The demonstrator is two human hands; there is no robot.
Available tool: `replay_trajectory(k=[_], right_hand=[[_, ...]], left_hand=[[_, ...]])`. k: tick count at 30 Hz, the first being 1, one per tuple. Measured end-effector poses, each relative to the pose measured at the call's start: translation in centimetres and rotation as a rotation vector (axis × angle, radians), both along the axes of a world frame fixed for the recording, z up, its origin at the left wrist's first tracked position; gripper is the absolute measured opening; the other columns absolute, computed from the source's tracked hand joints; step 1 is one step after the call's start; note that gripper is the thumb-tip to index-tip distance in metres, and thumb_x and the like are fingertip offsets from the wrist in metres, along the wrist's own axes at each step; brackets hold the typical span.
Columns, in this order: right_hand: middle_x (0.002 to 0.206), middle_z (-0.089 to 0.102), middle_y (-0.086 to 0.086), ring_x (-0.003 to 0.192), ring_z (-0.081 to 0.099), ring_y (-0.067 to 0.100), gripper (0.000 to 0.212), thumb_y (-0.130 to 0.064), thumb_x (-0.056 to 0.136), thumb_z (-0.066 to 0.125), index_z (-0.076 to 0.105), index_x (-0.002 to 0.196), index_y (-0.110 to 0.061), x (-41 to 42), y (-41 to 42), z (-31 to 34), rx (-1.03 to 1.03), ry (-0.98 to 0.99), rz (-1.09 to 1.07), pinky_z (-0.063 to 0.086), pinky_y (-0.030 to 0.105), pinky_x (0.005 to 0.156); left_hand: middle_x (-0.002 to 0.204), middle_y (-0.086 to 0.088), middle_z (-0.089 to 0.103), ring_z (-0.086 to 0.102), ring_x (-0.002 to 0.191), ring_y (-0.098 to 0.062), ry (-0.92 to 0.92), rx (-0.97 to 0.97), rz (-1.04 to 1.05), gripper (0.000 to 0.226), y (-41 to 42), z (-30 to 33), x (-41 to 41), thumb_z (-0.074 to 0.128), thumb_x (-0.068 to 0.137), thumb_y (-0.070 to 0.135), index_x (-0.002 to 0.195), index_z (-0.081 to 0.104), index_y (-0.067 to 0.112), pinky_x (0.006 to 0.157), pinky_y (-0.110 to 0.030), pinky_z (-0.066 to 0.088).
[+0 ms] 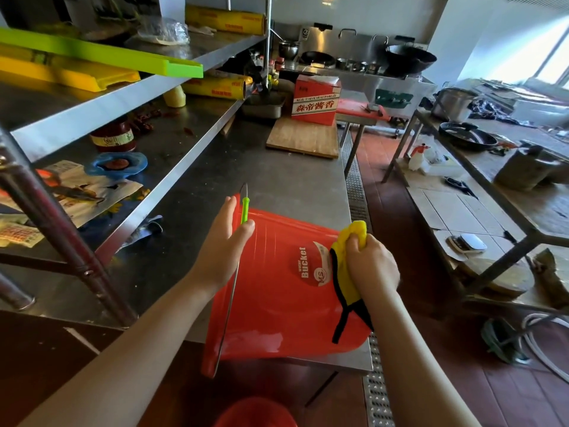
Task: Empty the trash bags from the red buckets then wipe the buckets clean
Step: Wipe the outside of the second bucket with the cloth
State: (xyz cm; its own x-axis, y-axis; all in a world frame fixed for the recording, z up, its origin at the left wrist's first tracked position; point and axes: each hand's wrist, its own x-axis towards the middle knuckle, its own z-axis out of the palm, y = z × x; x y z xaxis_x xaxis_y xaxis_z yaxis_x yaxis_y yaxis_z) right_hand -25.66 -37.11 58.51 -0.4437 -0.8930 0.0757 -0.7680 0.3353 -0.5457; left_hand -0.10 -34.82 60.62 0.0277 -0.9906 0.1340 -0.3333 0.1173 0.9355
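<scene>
A red bucket (277, 291) lies on its side on the steel counter (271, 180), its rim toward me and a "water Bucket" label facing up. My left hand (223, 241) rests flat on the bucket's far left side, fingers apart, next to the green grip of its wire handle (244, 209). My right hand (369, 263) is closed on a yellow cloth with black edging (351, 263), pressed against the bucket's right side by the label. The top of a second red bucket (255, 412) shows at the bottom edge.
Steel shelves (123, 97) with film rolls, boards and jars stand to the left. A wooden board (303, 138) and a red carton (315, 100) sit further along the counter. A floor drain grate (357, 192) runs right of it, then another cluttered table (508, 167).
</scene>
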Motion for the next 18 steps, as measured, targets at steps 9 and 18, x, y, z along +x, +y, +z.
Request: replay_trajectory(k=[9, 18], right_hand=[[0.104, 0.070, 0.006, 0.103, 0.061, 0.032, 0.045, -0.051, 0.098, 0.034, 0.065, 0.096, -0.018, 10.9, 0.0, 2.5, -0.132, 0.222, 0.309, 0.043, 0.040, 0.088], [0.113, 0.065, -0.008, 0.109, 0.056, 0.023, 0.022, -0.043, 0.090, 0.047, 0.058, 0.103, -0.030, 14.1, 1.9, 2.6, -0.194, 0.124, 0.580, 0.039, 0.039, 0.091]], left_hand=[[0.165, 0.010, 0.010, 0.011, 0.147, 0.000, 0.033, -0.010, 0.004, 0.087, 1.0, -0.2, 0.0, 0.040, 0.082, 0.058, 0.158, 0.014, 0.026, 0.116, -0.022, 0.014], [0.137, 0.030, 0.042, 0.041, 0.121, 0.022, 0.142, -0.065, -0.022, 0.062, 2.6, -0.4, -0.1, 0.046, 0.087, 0.039, 0.148, 0.031, 0.039, 0.096, -0.002, 0.034]])
